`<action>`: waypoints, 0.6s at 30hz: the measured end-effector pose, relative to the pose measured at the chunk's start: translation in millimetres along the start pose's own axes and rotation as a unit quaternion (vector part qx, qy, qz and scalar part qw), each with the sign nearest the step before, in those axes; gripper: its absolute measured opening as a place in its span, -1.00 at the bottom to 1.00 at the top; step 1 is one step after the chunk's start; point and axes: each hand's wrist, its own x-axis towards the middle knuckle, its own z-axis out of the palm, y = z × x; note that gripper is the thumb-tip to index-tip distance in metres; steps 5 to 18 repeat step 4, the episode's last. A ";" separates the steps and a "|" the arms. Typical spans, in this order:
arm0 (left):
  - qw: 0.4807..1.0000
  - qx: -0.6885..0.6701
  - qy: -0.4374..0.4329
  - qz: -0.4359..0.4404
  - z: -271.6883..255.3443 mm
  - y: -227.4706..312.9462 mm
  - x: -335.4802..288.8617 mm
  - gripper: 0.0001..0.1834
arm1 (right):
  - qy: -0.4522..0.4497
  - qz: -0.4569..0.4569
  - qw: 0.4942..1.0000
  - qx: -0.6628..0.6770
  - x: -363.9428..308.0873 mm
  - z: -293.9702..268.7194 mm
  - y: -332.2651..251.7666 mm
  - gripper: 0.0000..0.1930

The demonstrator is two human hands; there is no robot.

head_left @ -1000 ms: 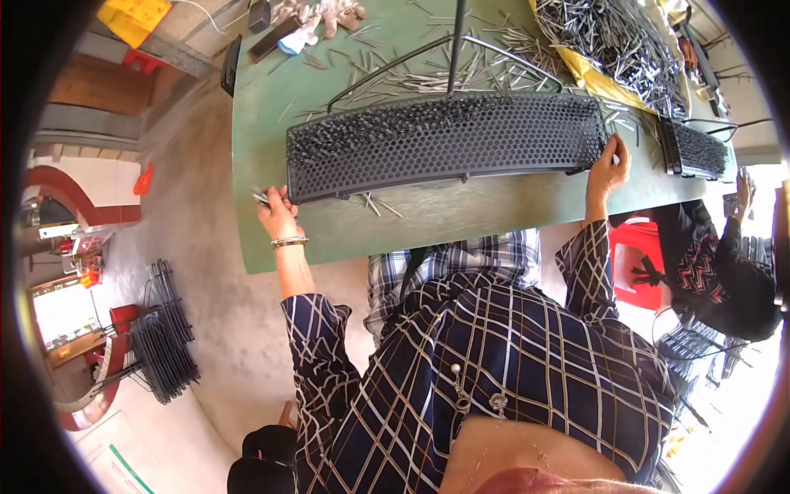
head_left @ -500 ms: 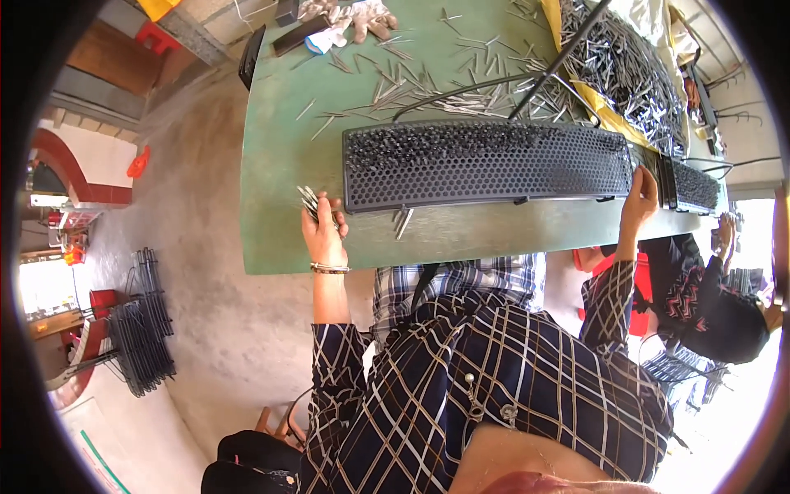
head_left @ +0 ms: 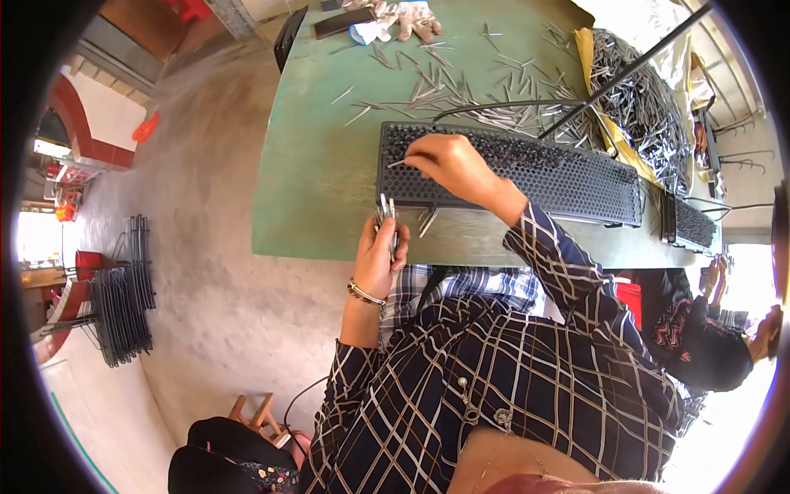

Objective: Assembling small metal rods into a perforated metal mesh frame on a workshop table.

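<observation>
A long black panel (head_left: 568, 185) with rows of round holes lies on the green table (head_left: 321, 165). Its back rows and left end are studded with dark tips, while the front rows toward the right show bare holes. Just off the panel's front left corner, my left hand (head_left: 380, 257) is closed round a bundle of thin metal rods (head_left: 385, 212), their ends sticking up. My right hand (head_left: 461, 169) reaches over the panel's left part, thumb and fingers pinching a single thin metal rod (head_left: 397, 163). Two rods (head_left: 428, 222) stick out at the panel's front edge.
Loose rods (head_left: 510, 90) are scattered behind the panel. A large heap of rods (head_left: 638, 107) fills a yellow-edged sack at the far right. Gloves (head_left: 418, 20) lie at the back. A second panel (head_left: 693, 224) is on the right, with a co-worker (head_left: 704, 342) beside it.
My right hand has left the panel's right end and crossed to its left part, now pinching a rod. My left hand keeps the bundle, nearer the panel's front left corner. The view has shifted.
</observation>
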 end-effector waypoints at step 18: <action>0.998 -0.039 0.007 -0.046 -2.8 -2.7 1.3 -0.78 | -0.098 -0.073 0.980 -0.157 25.4 16.2 13.9 -0.84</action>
